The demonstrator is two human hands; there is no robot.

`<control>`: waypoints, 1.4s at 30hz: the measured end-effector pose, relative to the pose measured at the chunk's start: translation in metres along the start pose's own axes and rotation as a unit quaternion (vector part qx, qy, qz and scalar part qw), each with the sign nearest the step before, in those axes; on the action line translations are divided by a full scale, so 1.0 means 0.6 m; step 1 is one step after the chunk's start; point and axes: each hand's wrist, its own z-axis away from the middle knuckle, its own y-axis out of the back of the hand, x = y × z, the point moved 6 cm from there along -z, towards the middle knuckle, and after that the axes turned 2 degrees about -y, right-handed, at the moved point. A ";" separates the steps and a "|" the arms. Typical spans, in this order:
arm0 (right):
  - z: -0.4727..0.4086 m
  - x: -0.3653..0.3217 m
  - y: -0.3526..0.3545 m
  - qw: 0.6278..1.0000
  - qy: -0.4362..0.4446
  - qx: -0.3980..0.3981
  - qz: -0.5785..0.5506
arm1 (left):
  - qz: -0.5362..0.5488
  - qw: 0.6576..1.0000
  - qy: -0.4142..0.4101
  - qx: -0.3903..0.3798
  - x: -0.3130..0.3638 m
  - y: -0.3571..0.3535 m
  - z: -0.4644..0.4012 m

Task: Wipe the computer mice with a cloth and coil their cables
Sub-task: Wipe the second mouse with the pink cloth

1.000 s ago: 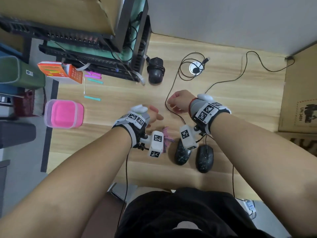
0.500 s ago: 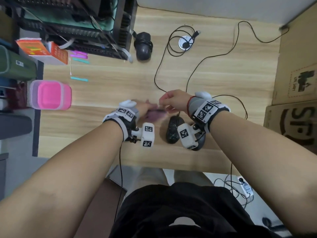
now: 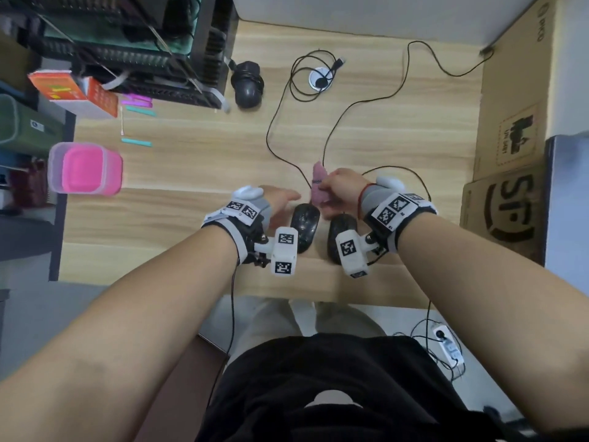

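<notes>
Two black mice lie side by side near the table's front edge: the left mouse and the right mouse, both partly hidden by my wrist trackers. My right hand grips a pink cloth just above and between them. My left hand reaches toward the left mouse with fingers extended, holding nothing. Their black cables run loosely across the wooden table to a loose loop at the back. A third black mouse sits at the back.
A pink plastic box stands at the table's left edge. A dark equipment rack fills the back left, with an orange box and small coloured sticks beside it. Cardboard boxes line the right side. A power strip lies on the floor.
The pink cloth has gone from lying near my left wrist into my right hand, now lifted above the mice. The view has shifted, so the mice sit further up the frame.
</notes>
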 end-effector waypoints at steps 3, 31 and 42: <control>-0.005 0.024 -0.002 0.999 0.013 0.022 0.038 | -0.046 0.999 -0.002 -0.014 -0.021 -0.038 0.022; 0.130 -0.115 0.001 0.980 0.198 0.014 -0.010 | 0.001 0.985 -0.164 0.051 0.089 0.036 0.133; 0.304 -0.257 0.023 0.919 0.371 0.132 0.027 | 0.294 0.898 -0.218 -0.245 0.197 0.104 0.322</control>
